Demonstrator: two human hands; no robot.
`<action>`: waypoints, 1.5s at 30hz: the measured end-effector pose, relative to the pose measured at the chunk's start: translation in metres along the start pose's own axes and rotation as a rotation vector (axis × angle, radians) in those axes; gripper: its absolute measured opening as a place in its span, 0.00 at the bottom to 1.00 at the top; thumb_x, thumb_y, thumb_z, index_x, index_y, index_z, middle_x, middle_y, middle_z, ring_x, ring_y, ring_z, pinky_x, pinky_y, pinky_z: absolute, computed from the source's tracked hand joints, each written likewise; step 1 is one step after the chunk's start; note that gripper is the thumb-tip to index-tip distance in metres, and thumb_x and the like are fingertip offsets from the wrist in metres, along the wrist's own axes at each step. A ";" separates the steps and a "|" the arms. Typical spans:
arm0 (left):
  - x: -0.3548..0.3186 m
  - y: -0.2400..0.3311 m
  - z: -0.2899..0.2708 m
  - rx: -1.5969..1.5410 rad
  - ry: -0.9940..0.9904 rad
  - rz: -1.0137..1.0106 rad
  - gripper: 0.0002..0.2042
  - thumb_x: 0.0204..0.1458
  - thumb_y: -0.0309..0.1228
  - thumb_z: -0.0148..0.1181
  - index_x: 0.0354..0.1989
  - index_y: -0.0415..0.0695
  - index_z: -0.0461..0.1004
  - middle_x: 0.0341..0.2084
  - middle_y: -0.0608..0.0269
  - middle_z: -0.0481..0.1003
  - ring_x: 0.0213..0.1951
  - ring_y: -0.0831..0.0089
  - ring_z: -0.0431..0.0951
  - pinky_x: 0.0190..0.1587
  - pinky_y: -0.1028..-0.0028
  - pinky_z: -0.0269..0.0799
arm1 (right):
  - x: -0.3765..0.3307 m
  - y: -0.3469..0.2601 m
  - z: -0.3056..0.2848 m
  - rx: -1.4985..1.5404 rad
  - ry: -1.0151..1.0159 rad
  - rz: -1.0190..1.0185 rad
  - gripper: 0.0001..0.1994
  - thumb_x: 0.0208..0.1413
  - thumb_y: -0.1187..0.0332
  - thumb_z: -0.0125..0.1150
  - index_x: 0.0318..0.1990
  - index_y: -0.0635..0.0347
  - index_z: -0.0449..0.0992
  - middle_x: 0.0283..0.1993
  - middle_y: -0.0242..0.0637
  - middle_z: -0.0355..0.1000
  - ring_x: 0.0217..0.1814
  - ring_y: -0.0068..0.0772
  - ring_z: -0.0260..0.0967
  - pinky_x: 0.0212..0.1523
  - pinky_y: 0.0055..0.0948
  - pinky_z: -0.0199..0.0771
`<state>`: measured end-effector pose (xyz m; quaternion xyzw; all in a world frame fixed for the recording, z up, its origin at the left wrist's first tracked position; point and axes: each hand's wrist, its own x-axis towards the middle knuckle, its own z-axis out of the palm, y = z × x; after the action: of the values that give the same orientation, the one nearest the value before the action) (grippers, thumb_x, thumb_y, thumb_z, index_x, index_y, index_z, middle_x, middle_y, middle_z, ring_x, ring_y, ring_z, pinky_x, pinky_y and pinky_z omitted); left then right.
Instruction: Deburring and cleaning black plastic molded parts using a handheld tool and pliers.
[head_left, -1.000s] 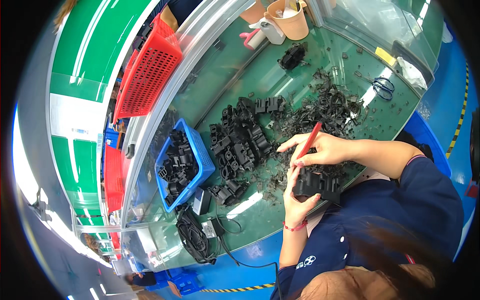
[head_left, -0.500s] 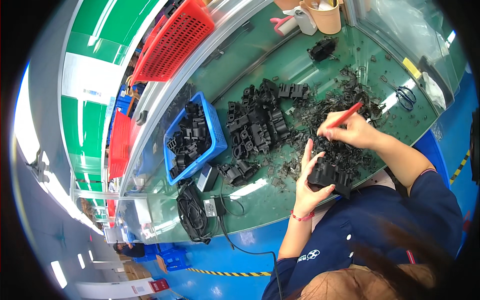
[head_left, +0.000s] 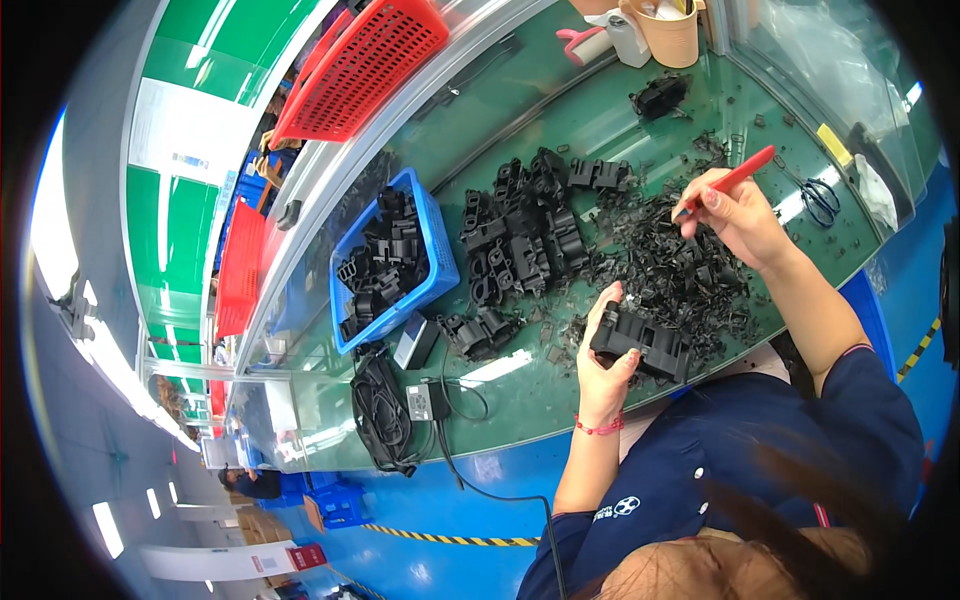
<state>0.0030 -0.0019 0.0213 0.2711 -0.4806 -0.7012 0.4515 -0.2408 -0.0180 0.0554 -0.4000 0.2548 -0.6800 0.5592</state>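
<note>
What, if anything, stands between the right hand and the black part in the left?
Nothing visible blocks the right hand with its red tool from the black part in the left hand. The black scraps between them in the picture seem to lie low on the green table.
</note>
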 end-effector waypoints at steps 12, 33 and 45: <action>0.000 -0.002 -0.001 -0.318 0.186 0.059 0.26 0.42 0.36 0.68 0.48 0.50 0.61 0.50 0.52 0.65 0.53 0.57 0.66 0.56 0.58 0.63 | -0.024 0.028 0.019 -0.219 -0.215 0.156 0.13 0.55 0.60 0.57 0.38 0.60 0.78 0.60 0.41 0.60 0.59 0.32 0.58 0.57 0.34 0.57; -0.001 -0.008 -0.002 -0.379 0.290 0.086 0.22 0.46 0.37 0.64 0.49 0.45 0.65 0.47 0.56 0.68 0.52 0.63 0.67 0.57 0.61 0.61 | -0.038 0.034 0.027 -0.233 -0.163 0.223 0.08 0.56 0.71 0.54 0.40 0.62 0.77 0.41 0.35 0.74 0.46 0.25 0.68 0.48 0.26 0.66; 0.002 -0.009 -0.004 -0.341 0.366 0.063 0.19 0.47 0.29 0.60 0.47 0.45 0.63 0.45 0.58 0.68 0.47 0.67 0.68 0.47 0.69 0.66 | -0.037 0.028 0.029 -0.580 -0.198 -0.048 0.07 0.56 0.74 0.54 0.38 0.66 0.75 0.36 0.38 0.73 0.40 0.28 0.72 0.42 0.26 0.72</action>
<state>0.0018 -0.0044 0.0117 0.2983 -0.2738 -0.6970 0.5918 -0.1991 0.0136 0.0398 -0.6133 0.3731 -0.5496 0.4274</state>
